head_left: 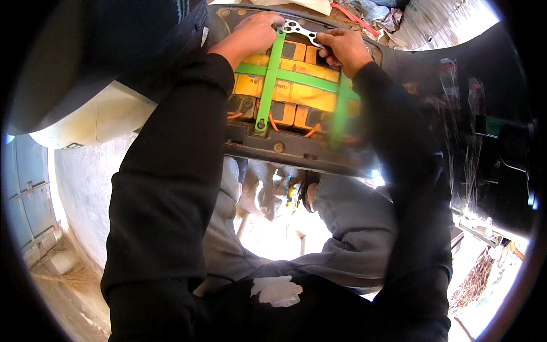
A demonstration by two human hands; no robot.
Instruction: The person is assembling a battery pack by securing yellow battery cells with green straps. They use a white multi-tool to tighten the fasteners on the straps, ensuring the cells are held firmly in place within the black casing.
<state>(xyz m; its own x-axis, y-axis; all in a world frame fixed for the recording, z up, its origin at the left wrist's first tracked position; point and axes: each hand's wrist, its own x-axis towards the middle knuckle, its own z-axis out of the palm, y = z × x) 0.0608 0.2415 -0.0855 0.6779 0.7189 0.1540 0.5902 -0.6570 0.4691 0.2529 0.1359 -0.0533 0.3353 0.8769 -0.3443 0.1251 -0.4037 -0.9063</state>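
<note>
A flat silver multi-hole wrench (302, 31) spans the gap between my hands at the far edge of a battery compartment. My right hand (345, 50) pinches its right end. My left hand (257, 31) is closed at its left end, fingertips by the top of a green metal strap (270, 82); exactly what lies under them is hidden. That strap runs down to a bolt at the near edge. A second upright green strap (340, 105), blurred, sits below my right hand. A green crossbar (307, 80) passes over the yellow-orange batteries (248, 86).
Orange cables (312, 131) show between the batteries. The dark compartment rim (273, 149) borders them on the near side. A white rounded panel (102, 117) is at left, a dark panel (421, 80) at right. Rubbish and a pale sack (441, 23) lie beyond the far edge.
</note>
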